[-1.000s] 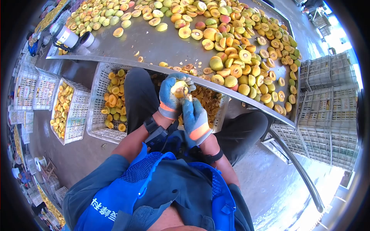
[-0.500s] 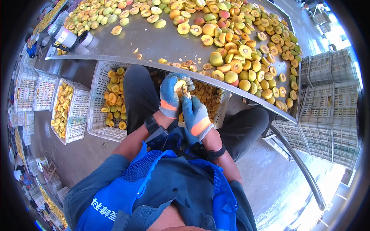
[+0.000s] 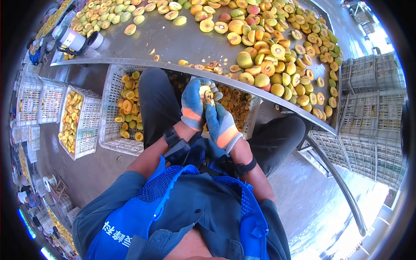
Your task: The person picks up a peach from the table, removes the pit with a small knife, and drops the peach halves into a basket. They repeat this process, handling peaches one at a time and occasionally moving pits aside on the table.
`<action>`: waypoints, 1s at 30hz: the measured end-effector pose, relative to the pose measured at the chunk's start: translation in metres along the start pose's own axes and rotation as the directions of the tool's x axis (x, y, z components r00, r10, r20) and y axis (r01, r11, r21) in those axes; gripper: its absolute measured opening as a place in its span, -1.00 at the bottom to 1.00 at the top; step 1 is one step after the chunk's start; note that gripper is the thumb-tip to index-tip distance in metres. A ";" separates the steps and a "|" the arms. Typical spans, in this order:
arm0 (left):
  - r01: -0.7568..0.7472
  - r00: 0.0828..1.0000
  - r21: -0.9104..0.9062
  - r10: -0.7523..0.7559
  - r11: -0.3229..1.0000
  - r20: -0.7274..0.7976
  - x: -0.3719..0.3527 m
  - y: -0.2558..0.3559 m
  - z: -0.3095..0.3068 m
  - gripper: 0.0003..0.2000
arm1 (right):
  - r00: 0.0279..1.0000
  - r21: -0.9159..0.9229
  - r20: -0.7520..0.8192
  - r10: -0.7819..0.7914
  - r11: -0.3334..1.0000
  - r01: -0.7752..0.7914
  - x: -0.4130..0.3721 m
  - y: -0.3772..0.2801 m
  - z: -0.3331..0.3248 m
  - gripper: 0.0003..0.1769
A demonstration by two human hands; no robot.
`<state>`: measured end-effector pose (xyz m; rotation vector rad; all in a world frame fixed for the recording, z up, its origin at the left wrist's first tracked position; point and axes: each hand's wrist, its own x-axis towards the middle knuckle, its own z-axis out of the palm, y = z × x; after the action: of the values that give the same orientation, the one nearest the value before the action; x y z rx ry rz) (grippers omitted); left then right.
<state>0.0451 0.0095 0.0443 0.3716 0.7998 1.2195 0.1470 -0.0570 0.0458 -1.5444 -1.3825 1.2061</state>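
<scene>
My left hand [image 3: 193, 102], in a blue and grey glove with an orange band, is closed around a halved yellow fruit [image 3: 205, 92] that looks like a peach or apricot. Against the fruit's cut face is my right hand [image 3: 219, 123], gloved alike, with fingers pressed together. Something small and brownish shows at its fingertips; whether it is a tool or a piece of fruit I cannot make out. Both hands are between my knees, just in front of the metal table's edge [image 3: 169, 66]. Below them a crate holds fruit scraps [image 3: 238, 104].
Many halved fruits [image 3: 277, 52] cover the table's far and right parts. A crate of halves [image 3: 130, 104] stands by my left knee, another crate [image 3: 89, 123] further left. Stacked crates [image 3: 368, 117] rise at right. A curved metal bar [image 3: 338, 182] and a white bucket [image 3: 73, 41] also show.
Both hands stay together at nearly the same spot. The fruit half has turned slightly in my left hand, and the view has shifted a little.
</scene>
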 end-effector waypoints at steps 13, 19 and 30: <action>0.171 0.982 0.044 -0.174 0.984 0.079 0.006 0.002 -0.002 -0.65 | 0.967 0.260 0.172 0.187 0.938 -0.228 -0.001 -0.005 -0.007 -0.59; 0.198 0.976 0.134 -0.208 0.971 0.063 0.008 -0.001 -0.009 -0.55 | 0.888 0.338 0.356 0.291 0.846 -0.412 -0.003 -0.014 -0.021 -0.45; 0.272 0.907 0.125 -0.297 0.954 0.299 0.008 -0.008 -0.026 -0.61 | 0.659 0.649 0.752 0.000 0.176 -0.740 -0.007 0.019 -0.031 -0.51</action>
<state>0.0331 0.0103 0.0189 0.4837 0.6012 0.8282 0.1821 -0.0644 0.0383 -0.5304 -0.1507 2.4495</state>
